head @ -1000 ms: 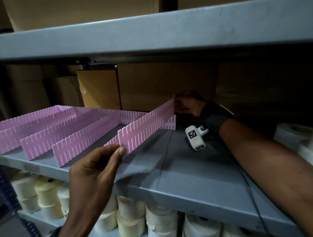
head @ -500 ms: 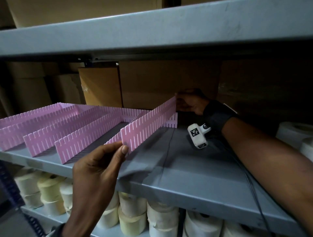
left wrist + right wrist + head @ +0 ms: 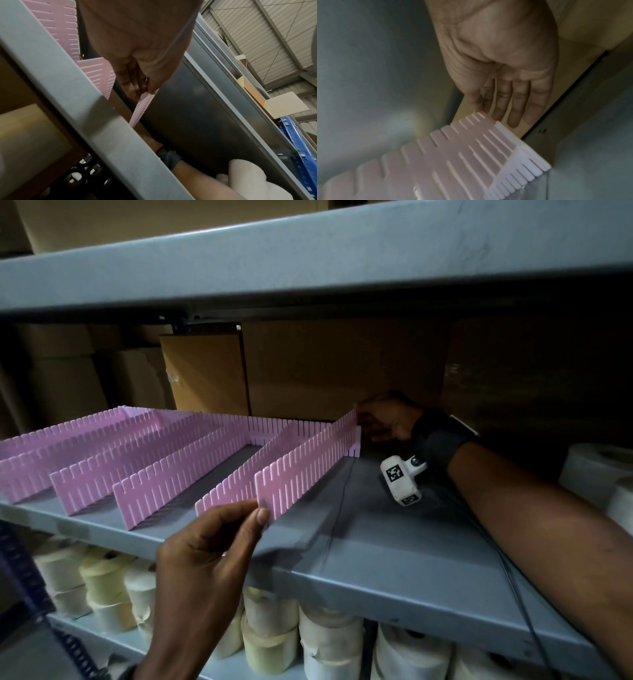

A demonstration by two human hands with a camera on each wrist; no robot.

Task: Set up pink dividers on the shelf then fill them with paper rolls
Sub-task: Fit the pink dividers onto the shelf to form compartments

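Note:
Several pink slotted dividers [image 3: 154, 453] stand in rows on the grey shelf [image 3: 394, 542], joined to a pink cross strip [image 3: 274, 426] at the back. The rightmost pink divider [image 3: 308, 460] runs from front to back. My left hand [image 3: 257, 510] pinches its near end between thumb and fingers, as the left wrist view shows with the left hand [image 3: 145, 93] on the divider [image 3: 140, 109]. My right hand [image 3: 368, 422] holds the far end at the cross strip. In the right wrist view the right hand [image 3: 481, 109] has its thumb at the top corner of the divider [image 3: 453, 155].
Cardboard boxes [image 3: 342, 364] close off the back of the shelf, and an upper shelf [image 3: 308, 258] hangs low overhead. Paper rolls [image 3: 329, 642] fill the shelf below. More white rolls [image 3: 599, 470] lie at the right end. Bare shelf surface lies right of the held divider.
Both hands keep their hold on the rightmost divider. It has shifted only slightly at the cross strip, and the head view has moved a little.

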